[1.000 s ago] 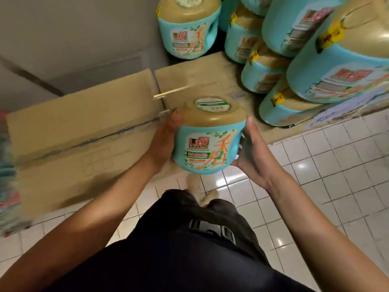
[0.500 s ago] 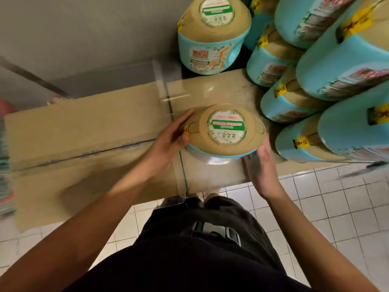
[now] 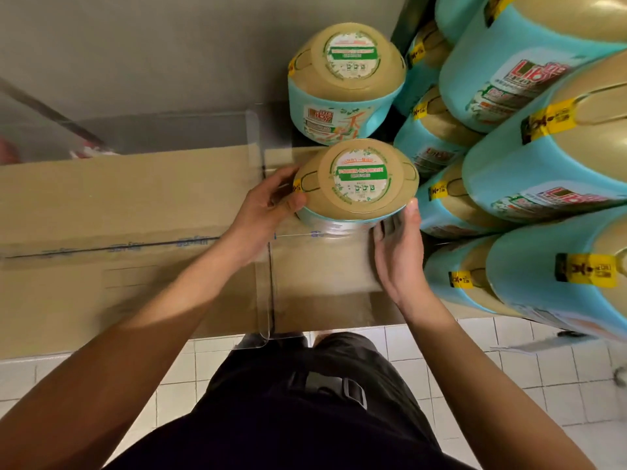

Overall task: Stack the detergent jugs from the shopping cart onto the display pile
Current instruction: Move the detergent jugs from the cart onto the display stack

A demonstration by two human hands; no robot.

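Head view, looking down. The detergent jug sat between the two hands, seen from above so that its tan top and round green-and-white label faced the camera and only a narrow band of its turquoise body showed at the near edge. The left hand gripped the jug's left side, the thumb curled over the tan shoulder beside a small yellow tag and the fingers wrapped round the far side. The right hand lay flat against the jug's lower right side, fingers nearly straight and thumb pointing up along the wall. The hands were thus apart, with the jug held between them. Whether its base touched the cardboard box beneath the hands could not be told, since the top hid it. Just beyond the hands stood a second jug, close to the held one. Immediately to the right of the right hand rose the display pile of like jugs, tilted in the wide-angle view. Below the wrists lay the tiled floor.
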